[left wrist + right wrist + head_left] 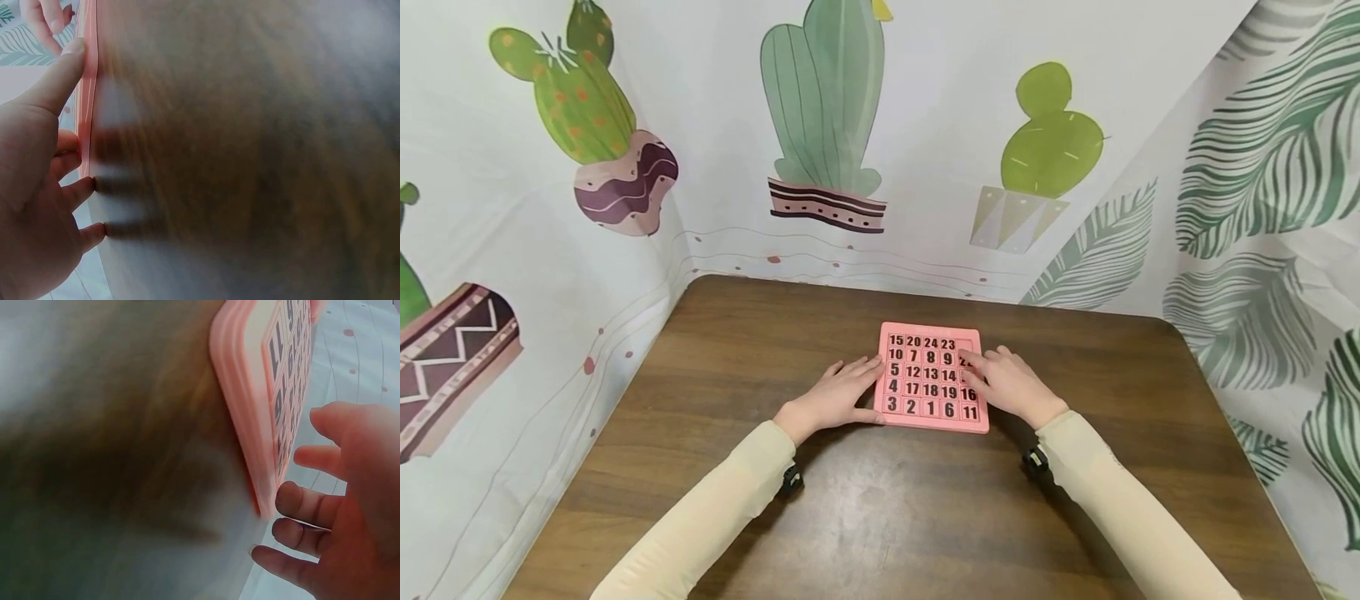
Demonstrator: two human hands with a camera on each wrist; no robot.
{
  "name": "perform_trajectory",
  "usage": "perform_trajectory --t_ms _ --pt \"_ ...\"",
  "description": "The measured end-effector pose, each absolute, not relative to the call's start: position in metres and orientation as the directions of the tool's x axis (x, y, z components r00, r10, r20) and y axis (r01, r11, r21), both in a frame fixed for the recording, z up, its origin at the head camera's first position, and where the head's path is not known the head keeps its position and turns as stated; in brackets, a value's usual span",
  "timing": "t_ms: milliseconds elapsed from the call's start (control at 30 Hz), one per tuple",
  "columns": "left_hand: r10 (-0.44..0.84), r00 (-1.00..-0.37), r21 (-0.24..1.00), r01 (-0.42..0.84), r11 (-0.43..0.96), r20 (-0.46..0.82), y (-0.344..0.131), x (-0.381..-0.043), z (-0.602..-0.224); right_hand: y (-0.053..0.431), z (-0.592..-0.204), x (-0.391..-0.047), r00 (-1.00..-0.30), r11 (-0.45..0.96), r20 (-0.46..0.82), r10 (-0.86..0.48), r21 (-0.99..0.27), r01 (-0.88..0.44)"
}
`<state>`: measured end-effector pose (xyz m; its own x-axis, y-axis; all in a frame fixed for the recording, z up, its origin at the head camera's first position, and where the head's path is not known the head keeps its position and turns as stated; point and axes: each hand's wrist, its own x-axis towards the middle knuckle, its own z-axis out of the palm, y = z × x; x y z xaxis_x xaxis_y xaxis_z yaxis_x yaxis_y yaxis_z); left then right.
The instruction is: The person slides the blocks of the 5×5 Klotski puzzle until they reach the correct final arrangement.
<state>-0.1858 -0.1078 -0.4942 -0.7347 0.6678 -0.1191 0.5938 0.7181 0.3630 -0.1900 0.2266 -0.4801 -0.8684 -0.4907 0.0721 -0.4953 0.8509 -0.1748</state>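
A pink sliding number puzzle (931, 375) lies flat on the brown table, its black-numbered tiles facing up. The slot at its top right corner has no tile. Along the puzzle's left side rests my left hand (833, 397), fingertips at the edge and thumb near the lower left corner. In the left wrist view, the thumb (59, 78) lies straight against the puzzle's side wall. My right hand (1011, 385) reaches over the right-hand column, with extended fingertips at the tiles there and partly hiding them. The right wrist view shows these fingers (309, 503) spread beside the tile face.
The wooden table (880, 517) has rounded far corners. Behind it hangs a white cloth (925, 133) printed with cacti and leaves, reaching down to the table's far edge. Both forearms come in from the near side, each with a small dark device (1036, 460) at the wrist.
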Motion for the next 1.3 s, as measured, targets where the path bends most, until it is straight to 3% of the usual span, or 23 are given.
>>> perform_trajectory --t_ms 500,1300 --pt "0.672 -0.732 0.377 0.594 0.710 -0.111 -0.105 -0.182 -0.493 0.222 -0.478 -0.195 -0.897 0.888 -0.017 -0.442 -0.148 -0.435" --pt "0.671 -0.732 0.362 0.599 0.715 -0.114 -0.108 -0.185 -0.492 0.241 -0.477 -0.190 -0.899 0.889 0.010 -0.437 -0.150 -0.433"
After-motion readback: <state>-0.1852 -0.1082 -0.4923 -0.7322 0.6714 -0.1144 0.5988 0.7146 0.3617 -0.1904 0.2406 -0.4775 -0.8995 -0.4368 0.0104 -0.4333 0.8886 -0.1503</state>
